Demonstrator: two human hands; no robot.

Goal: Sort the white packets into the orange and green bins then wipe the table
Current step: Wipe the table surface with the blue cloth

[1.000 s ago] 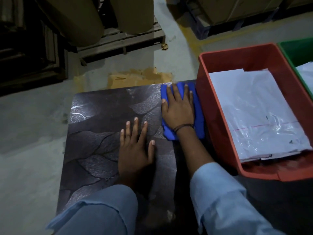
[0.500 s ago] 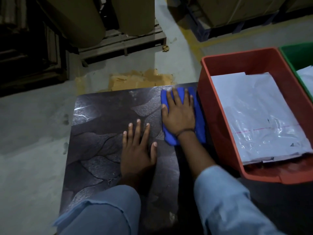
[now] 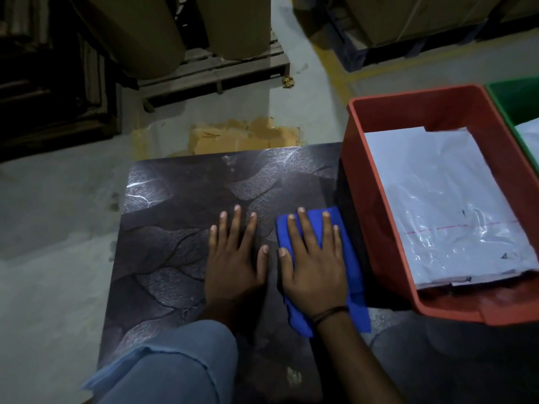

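A dark patterned table (image 3: pixel 175 223) fills the middle of the view. My right hand (image 3: pixel 315 263) lies flat, fingers spread, pressing a blue cloth (image 3: pixel 353 275) onto the table's right side. My left hand (image 3: pixel 236 258) rests flat on the table beside it, holding nothing. An orange bin (image 3: pixel 364 176) stands against the table's right edge with white packets (image 3: pixel 443 205) stacked inside. A green bin (image 3: pixel 507 97) shows at the far right edge, with a white packet (image 3: pixel 529 135) partly visible in it.
Grey concrete floor surrounds the table. A flattened piece of cardboard (image 3: pixel 233 138) lies just beyond the far edge. Wooden pallets (image 3: pixel 210 71) with large brown rolls and boxes stand at the back.
My right hand has dragged the blue cloth from the table's far right corner back toward me along the right edge. The left hand has stayed flat in place.
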